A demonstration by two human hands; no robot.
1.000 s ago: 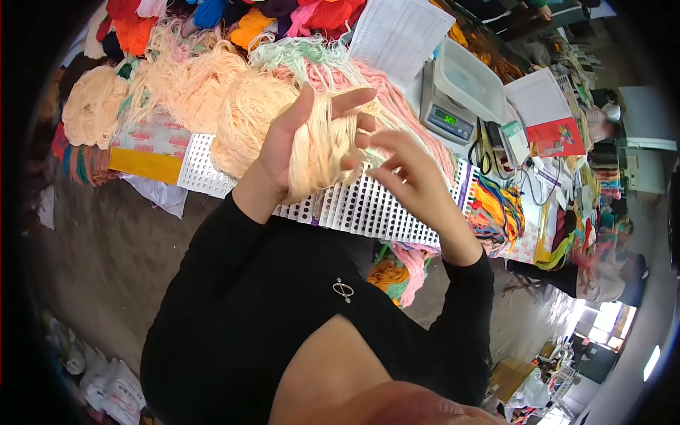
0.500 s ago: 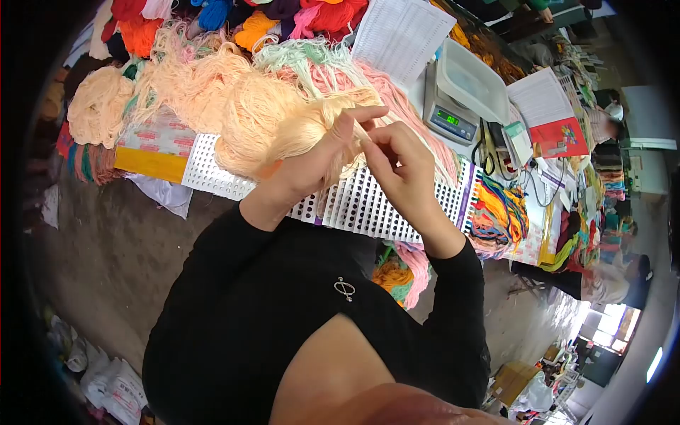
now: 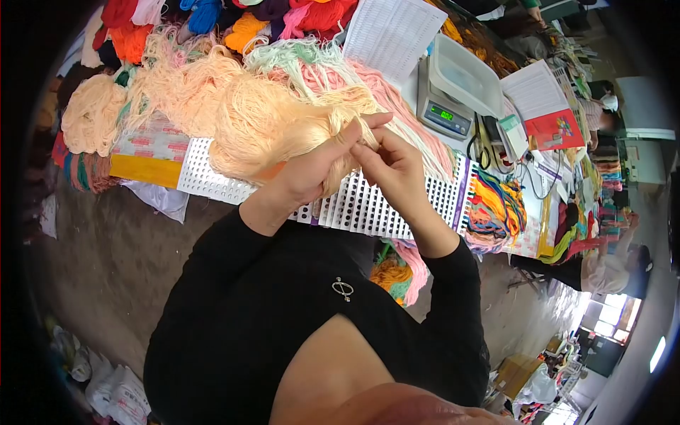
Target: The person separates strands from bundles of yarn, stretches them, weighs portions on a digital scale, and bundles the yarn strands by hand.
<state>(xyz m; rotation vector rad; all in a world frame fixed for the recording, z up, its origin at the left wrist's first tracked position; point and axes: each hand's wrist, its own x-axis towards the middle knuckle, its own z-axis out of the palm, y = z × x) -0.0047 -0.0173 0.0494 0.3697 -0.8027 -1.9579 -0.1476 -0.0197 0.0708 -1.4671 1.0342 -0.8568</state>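
A hank of pale peach yarn (image 3: 301, 136) is gripped in my left hand (image 3: 312, 170), whose thumb and fingers close round its right end. My right hand (image 3: 398, 170) meets the left one there, thumb and fingertips pinched on strands of the same yarn. Exactly how the strands run between the fingertips is hidden. Behind my hands lies a heap of peach yarn (image 3: 244, 113), and pink yarn (image 3: 397, 106) stretches past my right fingers. Under both hands is a white board with rows of holes (image 3: 375, 209).
A digital scale with a clear tray (image 3: 446, 117) stands at the back right, beside black scissors (image 3: 482, 145) and a printed sheet (image 3: 393, 35). Multicoloured thread hanks (image 3: 496, 212) lie at the board's right end. Another person (image 3: 609, 273) is at the far right.
My right fingertips have shifted slightly left and down against the left hand. The scale's reading has changed slightly. The whole view has shifted a little.
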